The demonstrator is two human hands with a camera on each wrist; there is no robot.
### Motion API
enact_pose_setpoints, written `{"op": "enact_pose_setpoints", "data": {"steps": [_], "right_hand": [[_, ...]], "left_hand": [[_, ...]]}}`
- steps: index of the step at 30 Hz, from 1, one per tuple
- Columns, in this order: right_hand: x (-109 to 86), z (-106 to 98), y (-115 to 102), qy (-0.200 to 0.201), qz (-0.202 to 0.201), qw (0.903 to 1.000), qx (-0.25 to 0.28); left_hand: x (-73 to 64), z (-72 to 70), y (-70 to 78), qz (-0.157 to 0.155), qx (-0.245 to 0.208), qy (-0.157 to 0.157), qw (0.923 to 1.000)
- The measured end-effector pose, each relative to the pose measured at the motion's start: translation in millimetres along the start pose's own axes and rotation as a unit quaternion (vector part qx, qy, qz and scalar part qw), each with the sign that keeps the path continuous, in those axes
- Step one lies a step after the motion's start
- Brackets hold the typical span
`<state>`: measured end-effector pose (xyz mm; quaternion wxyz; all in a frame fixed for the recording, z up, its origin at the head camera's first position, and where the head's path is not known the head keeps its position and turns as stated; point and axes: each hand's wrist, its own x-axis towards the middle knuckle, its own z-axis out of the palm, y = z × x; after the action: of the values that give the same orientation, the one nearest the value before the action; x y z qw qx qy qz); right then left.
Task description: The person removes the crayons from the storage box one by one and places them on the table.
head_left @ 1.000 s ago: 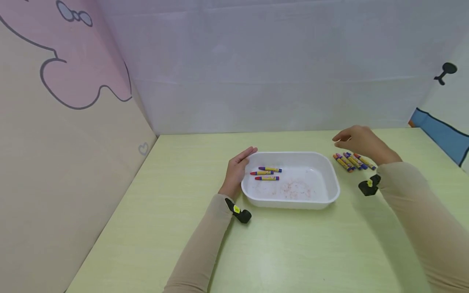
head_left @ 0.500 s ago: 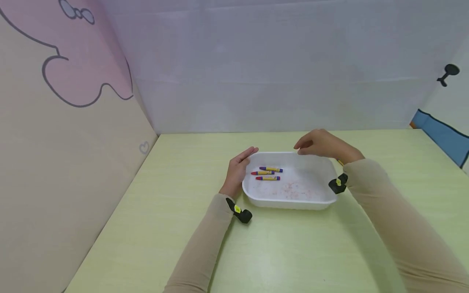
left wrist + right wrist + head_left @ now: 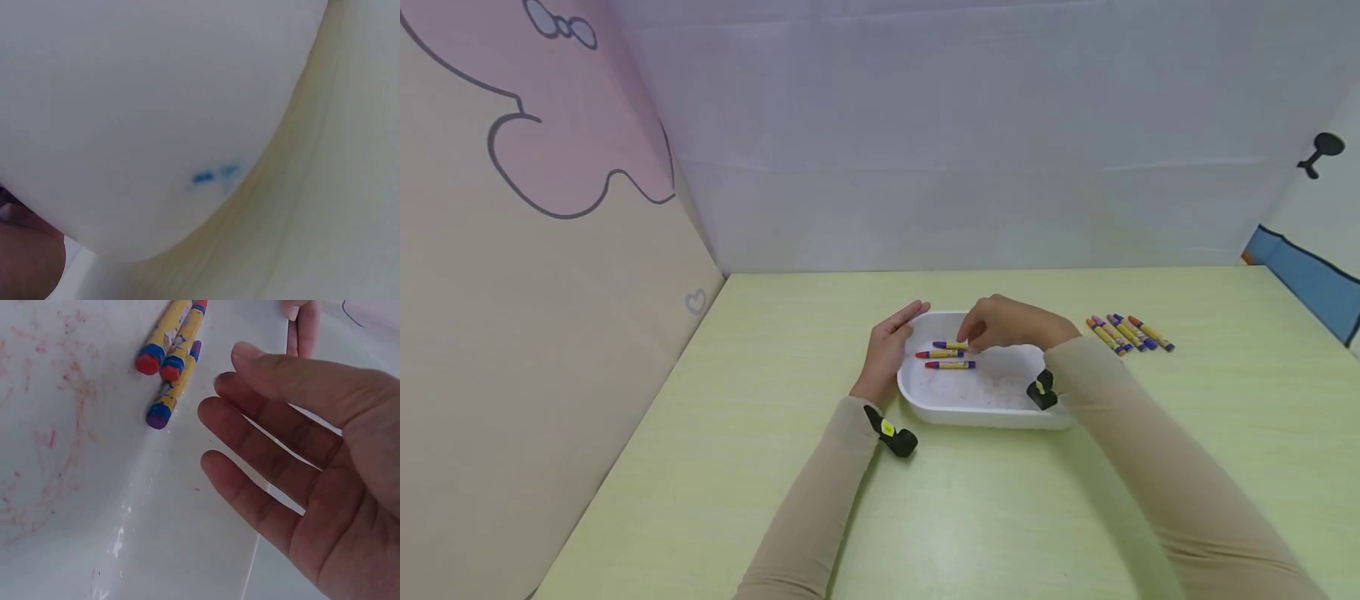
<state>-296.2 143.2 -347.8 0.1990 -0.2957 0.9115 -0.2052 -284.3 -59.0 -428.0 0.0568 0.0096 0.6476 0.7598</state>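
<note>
A white plastic tray [image 3: 992, 419] stands on the table with three yellow-wrapped crayons lying in its left part. Two are red, the lower one [image 3: 951, 365] and the middle one [image 3: 938, 355]; the purple crayon [image 3: 950, 345] is furthest back. My left hand [image 3: 882, 354] holds the tray's left wall, thumb at the inner side and fingers outside. Over the tray, my right hand [image 3: 1018, 323] has its fingertips close to the purple crayon. In the right wrist view this hand [image 3: 312, 469] is spread with nothing between thumb and fingers, beside the purple crayon [image 3: 172, 400].
Several more crayons [image 3: 1123, 333] lie in a loose row on the table [image 3: 820, 500], right of the tray. A white wall [image 3: 962, 167] rises behind the table, and a side wall [image 3: 565, 333] with a pink drawing stands at the left.
My right hand has moved left from above the crayon row, across the tray's right side, and down toward the crayons in the tray. The left hand and tray have stayed in place.
</note>
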Motion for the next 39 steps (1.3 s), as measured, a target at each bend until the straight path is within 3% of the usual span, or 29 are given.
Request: {"op": "enact_pose_setpoints", "data": {"steps": [7,23,39], "right_hand": [[9.6,11,-4,-0.025,-0.007,0.9995,-0.017],[19.7,27,-8,-0.034,0.016,0.9987,-0.034],[13.6,24,-6,-0.024,0.002,0.9987,-0.044]], "left_hand": [[-0.1,0.8,-1.2,0.005,0.006,-0.008,0.9999],[0.7,1.9,-2.7,0.024,0.015,0.001,0.9996],[2.7,1.3,-3.3,0.026,0.026,0.002,0.9993]]}}
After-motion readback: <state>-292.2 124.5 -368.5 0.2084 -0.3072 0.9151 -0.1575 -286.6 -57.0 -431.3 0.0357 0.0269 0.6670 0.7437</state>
